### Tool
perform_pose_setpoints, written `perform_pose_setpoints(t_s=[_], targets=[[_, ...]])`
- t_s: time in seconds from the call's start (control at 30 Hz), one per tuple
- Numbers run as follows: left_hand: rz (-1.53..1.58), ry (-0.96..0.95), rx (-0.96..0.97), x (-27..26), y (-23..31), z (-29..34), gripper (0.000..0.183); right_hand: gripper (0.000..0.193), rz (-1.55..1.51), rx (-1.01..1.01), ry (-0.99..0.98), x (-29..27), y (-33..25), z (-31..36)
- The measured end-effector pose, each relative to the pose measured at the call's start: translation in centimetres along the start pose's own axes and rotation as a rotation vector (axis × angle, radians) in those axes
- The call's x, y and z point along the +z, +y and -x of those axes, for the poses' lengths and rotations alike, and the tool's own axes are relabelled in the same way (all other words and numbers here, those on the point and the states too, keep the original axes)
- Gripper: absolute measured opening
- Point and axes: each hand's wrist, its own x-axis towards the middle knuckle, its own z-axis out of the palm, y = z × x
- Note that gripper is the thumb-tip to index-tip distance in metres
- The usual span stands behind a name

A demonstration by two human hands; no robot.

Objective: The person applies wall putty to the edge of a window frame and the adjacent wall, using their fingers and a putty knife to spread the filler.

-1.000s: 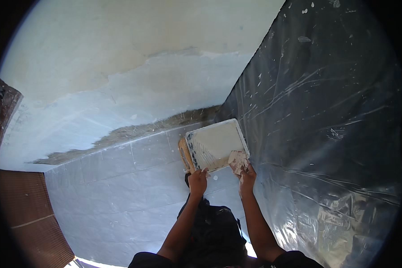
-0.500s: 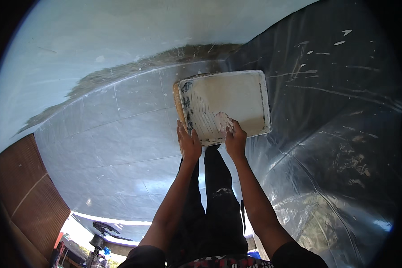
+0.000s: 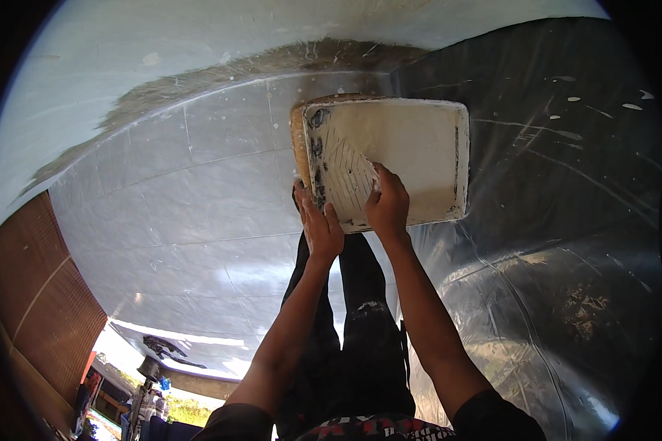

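Note:
A rectangular paint tray (image 3: 423, 158) smeared with off-white paint lies in front of me, its ribbed slope on the left streaked with dark marks. My left hand (image 3: 322, 226) is at the tray's near left corner, fingers along the outer side and thumb over the rim. Over the ribs, my right hand (image 3: 388, 202) is closed on a pale, paint-covered wad (image 3: 374, 173), perhaps a rag or sponge. Most of the wad is hidden by the fingers. A tan edge (image 3: 299, 140) of something beneath the tray shows along its left and far sides.
Grey sheeting (image 3: 198, 198) covers the floor, and dark plastic sheeting (image 3: 552, 169) with white splashes hangs or lies at the right. A pale wall (image 3: 198, 44) with a bare lower band curves across the far side. At left stands a brown ribbed panel (image 3: 44, 287).
My right hand and the wad have shifted toward the ribbed left part of the tray, and the wad is now mostly covered. The view has moved slightly; my left hand keeps to the tray's corner.

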Motion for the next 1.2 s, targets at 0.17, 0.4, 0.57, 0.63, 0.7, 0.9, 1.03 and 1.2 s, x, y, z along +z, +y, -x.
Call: perform_pose_setpoints(t_s=[0.17, 0.4, 0.57, 0.63, 0.7, 0.9, 1.03, 1.2], targets=[[0.024, -0.004, 0.017, -0.1, -0.1, -0.1, 0.061, 0.053, 0.181, -0.174, 0.036, 2.5, -2.0, 2.4], [0.07, -0.052, -0.003, -0.3, -0.4, -0.2, 0.066, 0.049, 0.083, -0.131, 0.024, 2.2, -1.8, 1.8], [0.079, -0.058, -0.013, -0.6, -0.6, -0.3, 0.066, 0.046, 0.054, -0.088, -0.089, 2.3, -3.1, 2.6], [0.094, -0.065, -0.024, -0.6, -0.3, -0.3, 0.066, 0.043, -0.031, -0.09, 0.029, 1.8, -2.7, 1.6], [0.023, -0.075, 0.005, -0.5, -0.4, -0.3, 0.066, 0.041, 0.033, -0.139, 0.057, 2.6, -3.2, 1.5], [0.044, -0.076, -0.019, -0.5, -0.5, -0.3, 0.066, 0.043, -0.053, -0.066, 0.003, 2.5, -4.5, -1.4], [-0.002, -0.097, -0.009, -0.4, -0.8, -0.4, 0.066, 0.046, 0.078, -0.132, 0.093, 3.8, -5.5, -1.3], [0.006, -0.107, -0.064, -0.4, -0.9, -0.3, 0.064, 0.048, -0.095, 0.0, -0.057, 3.0, -4.9, -1.0]])
